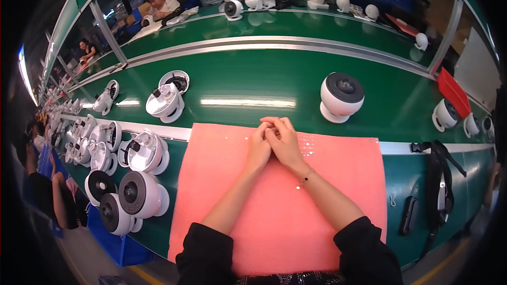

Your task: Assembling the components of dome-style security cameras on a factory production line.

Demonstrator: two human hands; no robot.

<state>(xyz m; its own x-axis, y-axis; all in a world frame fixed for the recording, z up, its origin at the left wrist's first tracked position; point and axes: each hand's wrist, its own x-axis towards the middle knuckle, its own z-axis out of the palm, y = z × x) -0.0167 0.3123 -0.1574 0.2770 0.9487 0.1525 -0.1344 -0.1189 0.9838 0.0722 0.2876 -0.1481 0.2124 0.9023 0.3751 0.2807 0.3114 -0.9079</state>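
My left hand (258, 150) and my right hand (285, 146) are clasped together, fingers folded against each other, over the far part of a pink cloth (274, 221). No object shows in either hand; the space between the palms is hidden. Small shiny dots and clear bits lie on the cloth beside my hands. Beyond the cloth, to the right, a white round device with a dark front (342, 97) stands upright on the green belt. An opened white device (165, 103) sits on the belt to the left, its inner parts showing.
At left stand finished-looking round devices (141, 194) and several opened white housings (143, 150). A blue bin (108, 237) is below them. To the right lie a black strap (438, 190), a small black device (409, 215) and a red tray (453, 92). People work across the belt.
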